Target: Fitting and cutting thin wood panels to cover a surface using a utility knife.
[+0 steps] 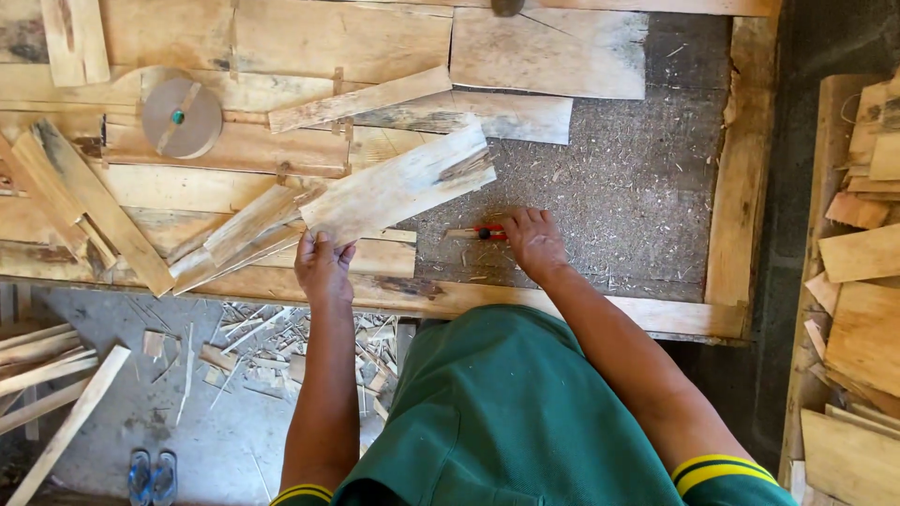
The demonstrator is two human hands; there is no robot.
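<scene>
Your left hand (323, 267) pinches the near end of a thin wood slab (398, 187) on the workbench (600, 178); it looks light and stiff but splintery at its ragged far end, so the smoother near end seems your safest hold. Its long axis runs from your hand up toward the right. Your right hand (534, 242) rests fingers-down on a small red-banded tool (480, 233) lying left-right on the bench; whether it is actually gripped, I cannot tell.

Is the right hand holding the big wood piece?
No, the right hand rests on a small red-handled tool on the workbench; the left hand grips the wood piece.
</scene>
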